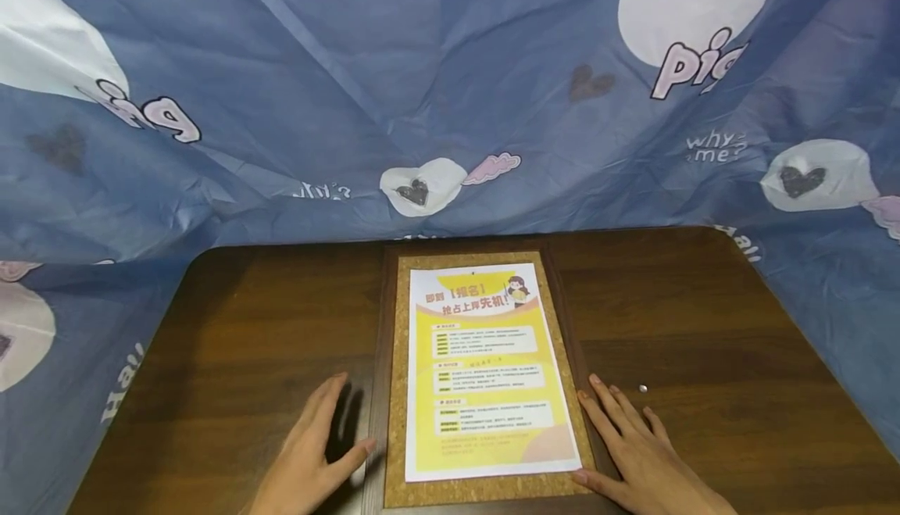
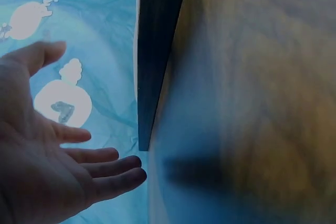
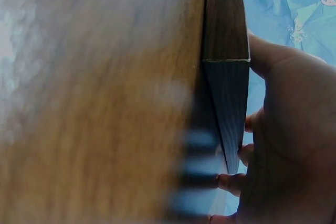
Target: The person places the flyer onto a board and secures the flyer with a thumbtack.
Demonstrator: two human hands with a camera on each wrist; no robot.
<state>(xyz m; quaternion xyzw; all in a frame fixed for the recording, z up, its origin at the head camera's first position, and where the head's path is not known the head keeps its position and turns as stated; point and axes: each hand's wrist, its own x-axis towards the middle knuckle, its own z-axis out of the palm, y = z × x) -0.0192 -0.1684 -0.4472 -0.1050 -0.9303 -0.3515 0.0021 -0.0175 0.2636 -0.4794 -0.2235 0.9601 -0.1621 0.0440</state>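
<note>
A cork board (image 1: 457,491) in a dark wooden frame (image 1: 378,452) lies on the table. Over most of the cork lies a yellow-and-white printed poster (image 1: 485,390), with a small dark dot at its top edge. To the board's left my left hand (image 1: 302,448) hovers beside the frame, fingers extended and thumb spread, holding nothing; its palm shows in the left wrist view. My right hand (image 1: 636,445) is at the frame's lower right side, its fingers reaching along the edge and its thumb (image 1: 598,484) at the poster's bottom right corner.
A small shiny round tack-like piece (image 1: 643,388) lies on the brown wooden table (image 1: 689,320), just beyond the right fingers. Blue printed cloth (image 1: 337,109) hangs behind the table and down its sides.
</note>
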